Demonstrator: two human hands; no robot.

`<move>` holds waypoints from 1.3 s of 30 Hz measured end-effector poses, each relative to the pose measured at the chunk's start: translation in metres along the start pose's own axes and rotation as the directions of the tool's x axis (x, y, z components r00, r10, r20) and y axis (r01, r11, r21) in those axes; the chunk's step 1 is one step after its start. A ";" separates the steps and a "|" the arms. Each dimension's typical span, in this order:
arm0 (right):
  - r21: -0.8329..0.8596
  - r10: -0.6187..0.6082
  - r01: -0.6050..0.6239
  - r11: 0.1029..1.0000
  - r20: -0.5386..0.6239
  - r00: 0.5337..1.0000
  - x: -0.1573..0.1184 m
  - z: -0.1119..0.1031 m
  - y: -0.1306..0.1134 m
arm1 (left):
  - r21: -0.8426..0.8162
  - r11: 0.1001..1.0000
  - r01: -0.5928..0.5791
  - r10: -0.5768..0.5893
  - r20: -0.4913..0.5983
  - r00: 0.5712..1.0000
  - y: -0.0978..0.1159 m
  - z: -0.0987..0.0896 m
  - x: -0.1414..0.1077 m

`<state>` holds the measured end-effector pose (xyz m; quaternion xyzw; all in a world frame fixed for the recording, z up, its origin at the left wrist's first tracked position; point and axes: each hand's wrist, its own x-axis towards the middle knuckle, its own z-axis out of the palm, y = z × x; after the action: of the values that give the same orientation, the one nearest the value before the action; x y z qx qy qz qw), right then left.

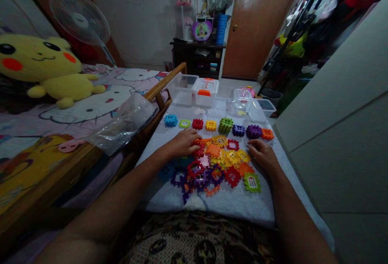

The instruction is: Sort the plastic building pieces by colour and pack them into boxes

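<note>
- A heap of notched plastic building pieces (214,150), in red, yellow, orange, purple and blue, lies mid-table, between a person's two bare hands.
- The left hand (185,142) rests at the heap's far left edge, its fingers loosely bent over red pieces; whether they grip one, I cannot tell.
- The right hand (264,155) is at the heap's right side, fingers parted and slightly curved, just beside a yellow window-frame piece (243,156), with nothing visibly held.
- Beyond the heap runs a row of colour-sorted stacks, from a light-blue stack (171,120) at left to an orange stack (267,134) at right.
- Clear plastic boxes, one with orange latches (205,99), stand behind the row on the cloth-covered table (242,206).
- The pieces overlap, so pulling one out could drag its neighbours along.
- Reaching forward carelessly could knock the stacks askew.
- The orange stack sits near the table's right edge; a stray nudge from the right hand might push it off.
</note>
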<state>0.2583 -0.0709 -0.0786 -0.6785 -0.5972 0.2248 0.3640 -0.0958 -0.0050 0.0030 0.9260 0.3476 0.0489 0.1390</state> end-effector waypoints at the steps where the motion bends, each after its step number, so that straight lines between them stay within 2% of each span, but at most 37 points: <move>1: -0.001 0.002 -0.002 1.000 0.001 1.000 0.000 0.000 -0.001 | 0.000 1.000 0.003 -0.003 0.003 1.000 0.001 -0.001 -0.003; 7: -0.017 0.007 -0.007 1.000 0.008 1.000 0.000 0.000 -0.002 | 0.054 0.998 0.021 -0.027 0.101 0.995 0.004 -0.002 -0.008; 16: -0.028 0.021 -0.021 0.999 0.010 1.000 0.000 -0.001 -0.004 | 0.019 1.000 0.020 -0.023 0.135 0.991 0.001 -0.004 0.001; 26: -0.065 -0.009 0.009 0.998 -0.002 1.000 0.001 -0.002 -0.006 | 0.138 0.990 0.021 -0.046 0.182 0.982 0.004 -0.001 0.006; 30: -0.063 0.000 0.000 0.998 0.000 1.000 0.000 -0.002 -0.007 | 0.129 0.992 0.011 -0.031 0.156 0.987 0.001 -0.004 0.006; 33: -0.067 -0.010 0.010 0.998 -0.001 1.000 0.000 -0.002 -0.008 | 0.105 0.994 0.011 -0.019 0.080 0.997 -0.009 -0.011 0.011; 36: -0.067 -0.009 0.008 0.998 -0.002 1.000 0.000 -0.002 -0.009 | 0.083 0.996 0.035 -0.031 -0.046 0.998 -0.028 -0.021 0.027; 39: -0.049 -0.002 0.002 0.999 -0.001 1.000 0.000 -0.002 -0.009 | 0.062 0.993 0.100 -0.093 -0.108 0.990 -0.050 -0.027 0.052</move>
<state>0.2541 -0.0711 -0.0709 -0.6867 -0.6028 0.2094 0.3480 -0.0928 0.0712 0.0143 0.9084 0.4003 0.0792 0.0915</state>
